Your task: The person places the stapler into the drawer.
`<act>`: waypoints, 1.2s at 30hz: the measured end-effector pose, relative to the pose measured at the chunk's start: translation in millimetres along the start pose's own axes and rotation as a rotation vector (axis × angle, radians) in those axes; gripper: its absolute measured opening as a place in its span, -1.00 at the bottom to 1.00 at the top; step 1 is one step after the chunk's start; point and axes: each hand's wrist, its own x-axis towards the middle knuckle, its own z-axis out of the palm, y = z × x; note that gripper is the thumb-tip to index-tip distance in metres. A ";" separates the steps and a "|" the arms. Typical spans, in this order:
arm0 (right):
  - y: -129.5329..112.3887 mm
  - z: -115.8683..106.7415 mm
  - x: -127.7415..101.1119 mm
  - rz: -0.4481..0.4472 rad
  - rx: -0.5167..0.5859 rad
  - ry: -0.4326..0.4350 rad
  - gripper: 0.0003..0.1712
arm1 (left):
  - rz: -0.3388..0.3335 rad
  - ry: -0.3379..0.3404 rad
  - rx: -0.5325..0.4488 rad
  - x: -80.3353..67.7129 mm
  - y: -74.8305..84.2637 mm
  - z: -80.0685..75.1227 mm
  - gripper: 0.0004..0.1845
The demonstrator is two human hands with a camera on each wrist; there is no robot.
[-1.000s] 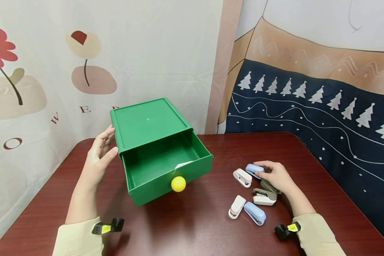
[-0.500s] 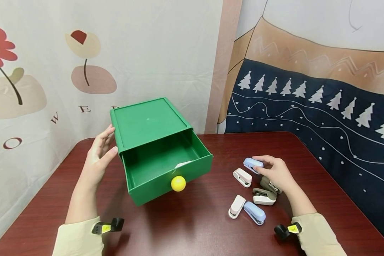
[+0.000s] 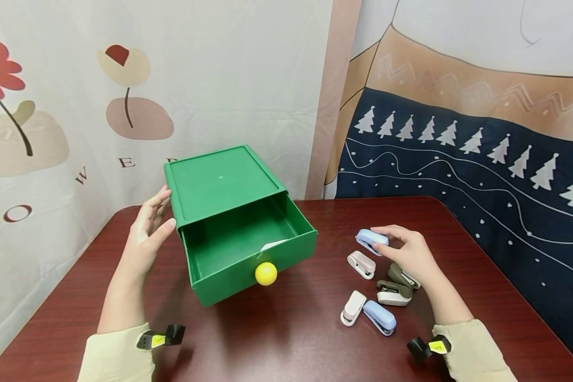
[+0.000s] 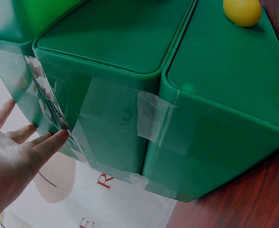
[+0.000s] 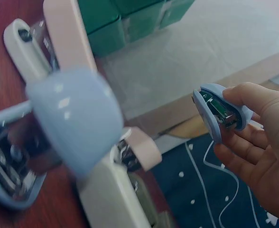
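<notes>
My right hand [image 3: 408, 254] pinches a light blue stapler [image 3: 366, 240] between thumb and fingers, above the table. In the right wrist view that stapler [image 5: 207, 114] is held on its side, its metal inside showing. My left hand [image 3: 145, 233], fingers extended, rests its fingertips on the left side of a green drawer box [image 3: 224, 183]. The box's drawer [image 3: 219, 284] is pulled out at the front, with a yellow round knob [image 3: 266, 274]. Clear tape [image 4: 153, 118] covers the box's side in the left wrist view.
Right of the box lie more staplers: a white one [image 3: 361, 264], a second white one [image 3: 353, 307], a blue one [image 3: 380, 317], an olive-and-white one [image 3: 394, 293] and an olive one [image 3: 403, 276]. A printed curtain [image 3: 248, 79] hangs behind the dark red table [image 3: 286, 345].
My right hand has lifted the blue stapler out from among the others and moved it a little left and away from me. The left hand and the box have stayed put.
</notes>
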 end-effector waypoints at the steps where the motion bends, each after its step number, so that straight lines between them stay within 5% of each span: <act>1: -2.3 0.0 0.2 -0.010 0.006 -0.001 -0.63 | -0.001 0.000 0.001 0.0 0.0 0.2 -0.43; 36: -115.2 8.0 30.4 -0.304 0.150 0.026 -0.61 | 0.016 0.001 -0.019 0.3 -0.9 0.6 -0.44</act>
